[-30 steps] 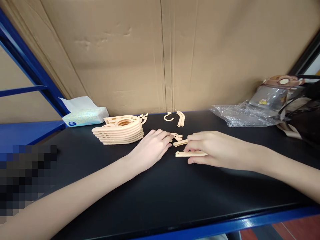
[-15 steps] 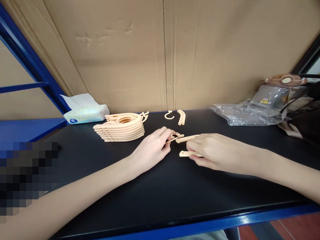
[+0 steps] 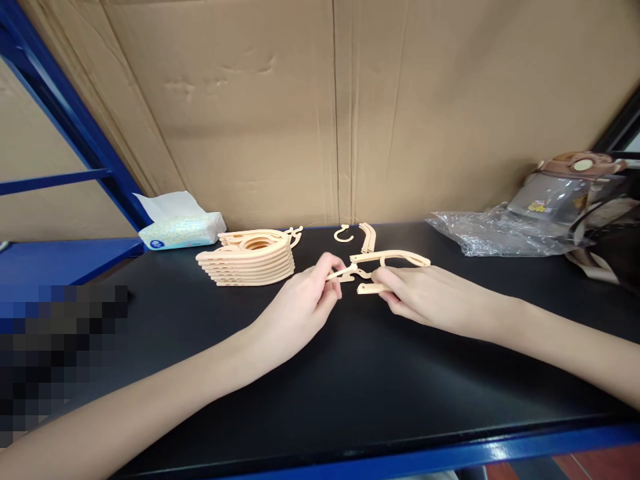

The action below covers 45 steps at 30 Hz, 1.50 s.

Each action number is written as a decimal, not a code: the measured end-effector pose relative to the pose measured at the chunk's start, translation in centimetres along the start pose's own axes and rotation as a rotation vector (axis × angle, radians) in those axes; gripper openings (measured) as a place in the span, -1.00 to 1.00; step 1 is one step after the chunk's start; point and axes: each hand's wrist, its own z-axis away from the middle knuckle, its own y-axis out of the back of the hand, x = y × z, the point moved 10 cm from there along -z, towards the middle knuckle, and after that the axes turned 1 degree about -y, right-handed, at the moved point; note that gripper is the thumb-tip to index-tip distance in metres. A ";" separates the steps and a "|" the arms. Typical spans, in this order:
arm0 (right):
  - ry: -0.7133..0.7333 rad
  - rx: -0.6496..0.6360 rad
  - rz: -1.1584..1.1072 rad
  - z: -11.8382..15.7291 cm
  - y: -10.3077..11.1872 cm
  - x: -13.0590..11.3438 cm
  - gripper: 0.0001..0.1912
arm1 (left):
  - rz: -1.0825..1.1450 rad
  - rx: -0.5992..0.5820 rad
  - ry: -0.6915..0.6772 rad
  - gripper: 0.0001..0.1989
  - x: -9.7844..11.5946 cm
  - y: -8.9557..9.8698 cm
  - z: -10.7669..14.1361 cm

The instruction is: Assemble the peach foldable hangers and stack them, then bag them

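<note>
Near the middle of the black table, my left hand (image 3: 305,300) pinches a thin cream plastic hook piece (image 3: 340,273). To its right, my right hand (image 3: 417,290) is closed on cream hanger arms; one curved arm (image 3: 400,256) shows above the fingers and a straight end (image 3: 369,289) sticks out below them. The hook piece meets or nearly meets the left ends of these parts. Farther left lies a stack of folded cream hangers (image 3: 247,260). Behind the hands are a loose hook (image 3: 343,233) and short curved pieces (image 3: 369,238).
A tissue pack (image 3: 183,230) is at the back left, by a blue metal frame (image 3: 90,133). Crumpled clear plastic (image 3: 480,233), a clear bottle with a brown lid (image 3: 545,193) and a dark bag (image 3: 613,233) are at the right. Cardboard (image 3: 250,120) stands behind.
My right hand has turned the hanger arms so the curved one shows above its fingers. The piece in my left hand has tilted and shows more. The whole view has shifted slightly.
</note>
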 end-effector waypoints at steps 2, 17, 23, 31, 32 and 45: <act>-0.014 -0.027 -0.047 -0.1 -0.5 0.4 -0.91 | -0.032 -0.028 0.021 -0.84 0.0 -0.3 0.0; -0.031 -0.056 -0.237 -0.2 -0.6 0.3 -0.83 | -0.015 -0.245 0.052 -0.64 0.2 -2.0 0.4; -0.039 -0.009 -0.285 0.0 -0.4 0.5 -0.81 | 0.259 -0.237 0.090 -0.60 -0.5 -2.6 0.4; 0.016 -0.005 -0.431 0.0 0.2 -0.3 -0.75 | 0.114 -0.309 0.006 -0.67 0.2 -3.0 0.4; 0.026 -0.010 -0.433 0.0 0.2 -0.3 -0.72 | 0.094 -0.304 -0.003 -0.67 0.3 -3.0 0.4; 0.044 -0.068 -0.427 0.1 -0.2 -0.1 -0.64 | -0.160 -0.315 -0.120 -0.64 0.8 -2.9 0.3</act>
